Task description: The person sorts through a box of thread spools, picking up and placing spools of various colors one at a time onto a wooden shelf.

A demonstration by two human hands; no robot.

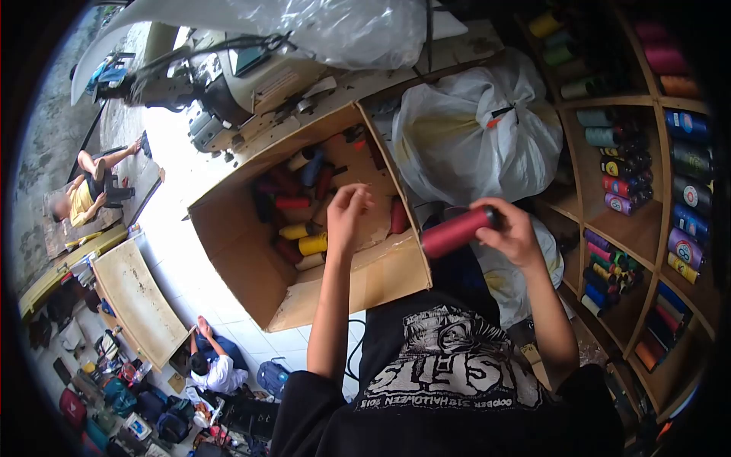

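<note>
My right hand (514, 232) grips a dark red thread spool (455, 233), held sideways just right of an open cardboard box (381, 278). My left hand (348, 209) hovers over the box's opening with its fingers loosely curled and nothing visible in it. Inside the box lie several spools, among them yellow spools (304, 238) and red spools (293, 203). My black printed shirt (445, 365) fills the bottom of the view.
Wooden shelves (647, 221) on the right hold several coloured spools. A large white plastic bag (476, 137) sits behind the box and a sewing machine (228, 84) above it. Two people (213, 365) sit on the floor at left, near a wooden board (137, 301) and bags.
</note>
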